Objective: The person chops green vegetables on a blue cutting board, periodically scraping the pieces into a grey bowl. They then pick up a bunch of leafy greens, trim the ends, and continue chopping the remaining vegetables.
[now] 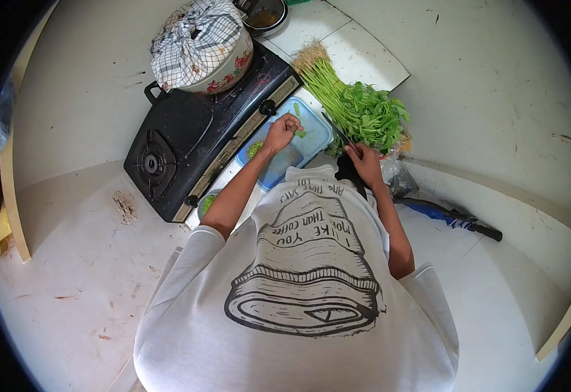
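My left hand is over a blue rectangular tray, its fingers pinched on a small piece of green stem. My right hand is wrapped round the handle of a knife. The dark blade points away from me, between the tray and a big bunch of leafy greens. Chopped greens lie in the tray beside my left wrist. The greens' pale roots point to the back.
A black gas stove stands left of the tray, bearing a flowered pot wrapped in checked cloth. A small bowl of chopped greens sits by my left forearm. A clear plastic bag and a blue-and-black object lie on the right.
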Demonstrator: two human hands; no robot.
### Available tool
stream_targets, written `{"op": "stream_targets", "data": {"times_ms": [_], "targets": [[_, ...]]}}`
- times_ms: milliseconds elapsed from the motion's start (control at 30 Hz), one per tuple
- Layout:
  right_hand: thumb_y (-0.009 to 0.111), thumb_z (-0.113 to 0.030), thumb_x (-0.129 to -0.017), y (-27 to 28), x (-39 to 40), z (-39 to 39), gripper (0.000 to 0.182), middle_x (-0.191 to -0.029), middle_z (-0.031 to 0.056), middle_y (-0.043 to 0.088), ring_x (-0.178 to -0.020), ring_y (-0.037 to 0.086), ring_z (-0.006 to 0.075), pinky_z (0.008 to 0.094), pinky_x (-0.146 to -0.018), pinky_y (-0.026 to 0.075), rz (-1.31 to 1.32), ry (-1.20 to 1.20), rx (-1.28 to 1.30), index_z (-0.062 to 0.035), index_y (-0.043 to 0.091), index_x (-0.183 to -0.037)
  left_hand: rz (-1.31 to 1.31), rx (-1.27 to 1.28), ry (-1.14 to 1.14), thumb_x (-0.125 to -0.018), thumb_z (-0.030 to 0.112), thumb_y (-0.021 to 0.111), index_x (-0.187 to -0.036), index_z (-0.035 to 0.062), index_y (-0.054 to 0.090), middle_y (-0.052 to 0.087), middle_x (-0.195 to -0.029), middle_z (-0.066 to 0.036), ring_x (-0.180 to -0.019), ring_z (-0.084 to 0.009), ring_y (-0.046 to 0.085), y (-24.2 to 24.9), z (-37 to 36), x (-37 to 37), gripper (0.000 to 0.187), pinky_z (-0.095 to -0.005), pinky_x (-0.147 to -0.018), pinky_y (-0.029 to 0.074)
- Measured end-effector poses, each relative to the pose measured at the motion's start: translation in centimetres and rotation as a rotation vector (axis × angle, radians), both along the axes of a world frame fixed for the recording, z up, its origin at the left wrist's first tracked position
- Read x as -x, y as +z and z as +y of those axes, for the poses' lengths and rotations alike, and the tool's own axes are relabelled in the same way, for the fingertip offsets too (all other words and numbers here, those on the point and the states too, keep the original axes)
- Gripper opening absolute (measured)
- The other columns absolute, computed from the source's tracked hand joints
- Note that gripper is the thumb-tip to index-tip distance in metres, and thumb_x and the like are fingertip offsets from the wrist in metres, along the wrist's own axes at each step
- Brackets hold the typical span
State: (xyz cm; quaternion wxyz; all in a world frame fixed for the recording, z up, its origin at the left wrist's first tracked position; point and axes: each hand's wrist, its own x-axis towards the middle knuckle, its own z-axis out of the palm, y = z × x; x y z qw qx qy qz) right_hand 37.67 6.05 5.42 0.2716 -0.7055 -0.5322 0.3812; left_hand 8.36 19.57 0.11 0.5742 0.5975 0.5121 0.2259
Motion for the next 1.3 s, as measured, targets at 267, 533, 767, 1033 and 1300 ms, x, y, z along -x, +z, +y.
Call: {"op": "stream_targets", "data": {"times_ms": [267, 533, 767, 1033, 1300], "targets": [[0.071, -0.040, -0.098, 0.2, 0.1, 0.2, 0.044, -0.072, 0.0206, 0.065, -0.063, 0.062, 0.0319, 0.0437, -0.063, 0.047, 0.041, -0.023, -0.009, 0.0032, 0.072, -0.098, -0.266, 0.270, 0.175, -0.099, 0.002, 0.066, -0.102, -0.0010, 0.068, 0.077, -0.101, -0.010, -0.093, -0.0143, 0.072, 2.4, 1.1, -0.5, 0.004, -0.0288, -0.078, 0.054], [0.071, -0.039, -0.098, 0.3, 0.2, 0.5, 0.041, -0.069, 0.0178, 0.064, -0.061, 0.059, 0.0290, 0.0423, -0.061, 0.046, 0.026, -0.010, -0.001, 0.0022, 0.072, -0.096, -0.127, -0.039, 0.105, -0.093, 0.002, 0.076, -0.102, 0.0009, 0.071, 0.075, -0.099, -0.005, -0.087, -0.0105, 0.065, 4.2, 2.3, -0.2, 0.011, -0.0291, -0.085, 0.052], [0.072, -0.039, -0.098, -0.5, 0.1, 0.5, 0.041, -0.069, 0.0162, 0.064, -0.060, 0.058, 0.0263, 0.0409, -0.061, 0.046, 0.052, -0.022, -0.014, 0.0023, 0.072, -0.096, -0.049, -0.171, 0.147, -0.094, 0.006, 0.075, -0.106, 0.0012, 0.071, 0.070, -0.090, -0.001, -0.084, -0.0090, 0.061, 6.5, 2.2, -0.3, 0.013, -0.0269, -0.084, 0.048], [0.073, -0.037, -0.097, 0.3, 0.1, 0.4, 0.040, -0.069, 0.0165, 0.063, -0.060, 0.057, 0.0263, 0.0408, -0.061, 0.046, 0.048, -0.028, -0.009, 0.0027, 0.072, -0.096, 0.070, -0.268, 0.029, -0.097, 0.008, 0.070, -0.108, 0.0031, 0.072, 0.071, -0.090, -0.005, -0.085, -0.0158, 0.066, 6.9, 1.7, -1.3, 0.012, -0.0314, -0.080, 0.052], [0.072, -0.038, -0.097, 0.4, 0.0, 0.2, 0.042, -0.070, 0.0187, 0.064, -0.061, 0.058, 0.0292, 0.0414, -0.062, 0.046, 0.016, -0.024, -0.023, 0.0035, 0.071, -0.095, 0.390, -0.649, -0.597, -0.086, 0.008, 0.070, -0.091, 0.0093, 0.070, 0.068, -0.093, -0.011, -0.091, -0.0356, 0.068, 2.2, 0.3, -3.2, 0.006, -0.0471, -0.080, 0.055]]}}
